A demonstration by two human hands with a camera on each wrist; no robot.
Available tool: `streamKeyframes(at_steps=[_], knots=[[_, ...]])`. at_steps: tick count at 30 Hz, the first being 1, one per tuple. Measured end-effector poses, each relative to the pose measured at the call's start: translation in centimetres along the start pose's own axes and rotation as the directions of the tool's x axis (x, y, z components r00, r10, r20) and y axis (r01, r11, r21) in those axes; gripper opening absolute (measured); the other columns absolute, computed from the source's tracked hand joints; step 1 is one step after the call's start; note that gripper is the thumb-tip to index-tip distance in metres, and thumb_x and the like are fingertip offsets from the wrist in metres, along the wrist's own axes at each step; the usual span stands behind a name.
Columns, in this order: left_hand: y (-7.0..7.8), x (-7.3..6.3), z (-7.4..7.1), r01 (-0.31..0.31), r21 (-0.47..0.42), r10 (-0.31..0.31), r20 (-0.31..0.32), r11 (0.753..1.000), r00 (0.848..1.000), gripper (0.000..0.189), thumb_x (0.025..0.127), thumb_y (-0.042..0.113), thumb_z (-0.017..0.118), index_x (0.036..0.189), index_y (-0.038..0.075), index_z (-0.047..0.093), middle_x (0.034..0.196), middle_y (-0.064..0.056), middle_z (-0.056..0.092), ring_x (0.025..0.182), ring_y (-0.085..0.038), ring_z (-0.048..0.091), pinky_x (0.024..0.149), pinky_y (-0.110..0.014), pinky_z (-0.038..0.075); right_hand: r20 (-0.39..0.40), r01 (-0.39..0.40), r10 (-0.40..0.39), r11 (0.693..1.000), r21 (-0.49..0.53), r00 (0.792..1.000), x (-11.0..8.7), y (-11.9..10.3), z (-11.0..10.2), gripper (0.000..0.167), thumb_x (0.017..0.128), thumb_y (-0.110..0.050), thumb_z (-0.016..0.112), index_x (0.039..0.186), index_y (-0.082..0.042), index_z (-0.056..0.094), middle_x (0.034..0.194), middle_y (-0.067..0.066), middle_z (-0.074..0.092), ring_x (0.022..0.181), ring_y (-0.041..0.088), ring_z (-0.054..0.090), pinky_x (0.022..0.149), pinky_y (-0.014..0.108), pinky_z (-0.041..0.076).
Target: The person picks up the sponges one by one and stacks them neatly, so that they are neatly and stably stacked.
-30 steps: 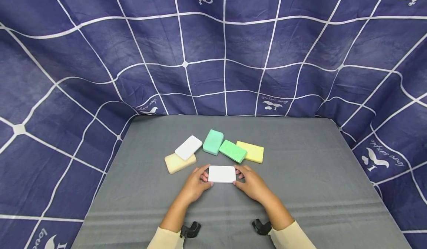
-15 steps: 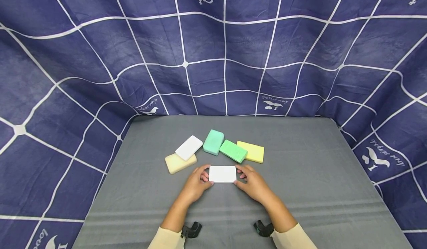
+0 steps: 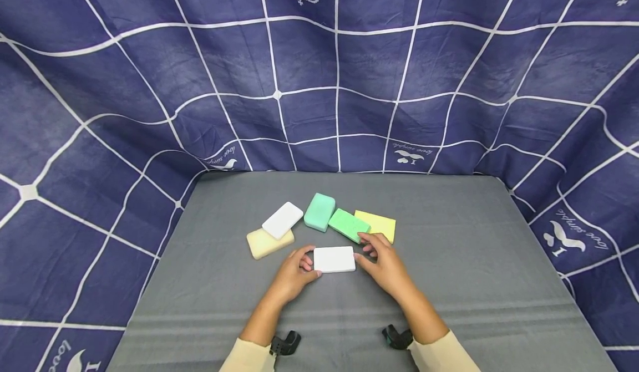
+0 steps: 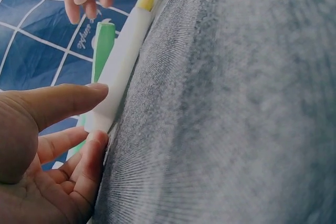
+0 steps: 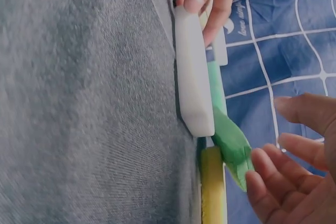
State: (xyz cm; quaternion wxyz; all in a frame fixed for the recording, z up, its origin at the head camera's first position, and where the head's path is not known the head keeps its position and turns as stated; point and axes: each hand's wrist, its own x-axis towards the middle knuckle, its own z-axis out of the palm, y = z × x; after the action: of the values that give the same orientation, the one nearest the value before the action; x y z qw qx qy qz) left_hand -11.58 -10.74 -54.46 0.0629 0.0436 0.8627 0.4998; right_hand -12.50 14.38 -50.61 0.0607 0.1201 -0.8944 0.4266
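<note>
A white rectangular sponge (image 3: 334, 259) lies flat on the grey cloth in front of the person. My left hand (image 3: 293, 275) holds its left end, thumb at the near corner and fingers at the far one. In the left wrist view the thumb (image 4: 86, 97) presses along the sponge's side. My right hand (image 3: 384, 264) is off the sponge, its fingers relaxed and spread with nothing between them. Its fingertips overlap the near corner of a green sponge (image 3: 348, 223) in the head view. That green sponge leans on a yellow sponge (image 5: 212, 182).
Behind the hands lie a teal sponge (image 3: 319, 212) and, further left, a second white sponge (image 3: 282, 220) resting on a cream sponge (image 3: 268, 243). A blue curtain with white lines (image 3: 309, 117) closes off the table's back and sides.
My right hand has let go of the white sponge's right end and moved slightly away and right, toward the green sponge. The left hand has kept its hold.
</note>
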Motion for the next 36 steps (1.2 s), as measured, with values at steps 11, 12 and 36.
streamKeyframes(at_steps=[11,12,36], knots=[[0.1,0.0,-0.2,0.018,0.016,-0.018,-0.001,1.000,1.000,0.060,0.082,0.008,0.082,0.137,0.007,0.058,0.101,-0.007,0.059,0.086,-0.013,0.056,0.073,-0.021,0.048,-0.152,0.018,-0.017,1.000,0.001,0.988,1.5,0.3,-0.4,0.062,0.081,-0.008,0.085,0.137,-0.006,0.060,0.123,0.016,0.057,0.098,0.029,0.064,0.080,0.045,0.057],[0.1,-0.1,-0.2,0.017,0.020,-0.017,-0.002,1.000,1.000,0.060,0.082,0.008,0.082,0.137,0.007,0.058,0.100,-0.007,0.059,0.086,-0.013,0.056,0.073,-0.021,0.048,-0.150,0.007,-0.007,1.000,-0.003,0.989,1.6,0.4,-0.3,0.062,0.081,-0.009,0.085,0.138,-0.006,0.060,0.124,0.017,0.057,0.098,0.029,0.064,0.081,0.045,0.057],[-0.1,0.0,-0.1,-0.008,0.023,0.007,0.006,1.000,1.000,0.059,0.081,0.008,0.081,0.136,0.006,0.058,0.100,-0.006,0.059,0.086,-0.013,0.058,0.073,-0.020,0.049,-0.075,-0.131,0.125,0.988,-0.083,0.989,3.0,2.1,1.3,0.066,0.081,-0.014,0.085,0.139,-0.004,0.057,0.124,0.017,0.054,0.095,0.026,0.062,0.080,0.037,0.055]])
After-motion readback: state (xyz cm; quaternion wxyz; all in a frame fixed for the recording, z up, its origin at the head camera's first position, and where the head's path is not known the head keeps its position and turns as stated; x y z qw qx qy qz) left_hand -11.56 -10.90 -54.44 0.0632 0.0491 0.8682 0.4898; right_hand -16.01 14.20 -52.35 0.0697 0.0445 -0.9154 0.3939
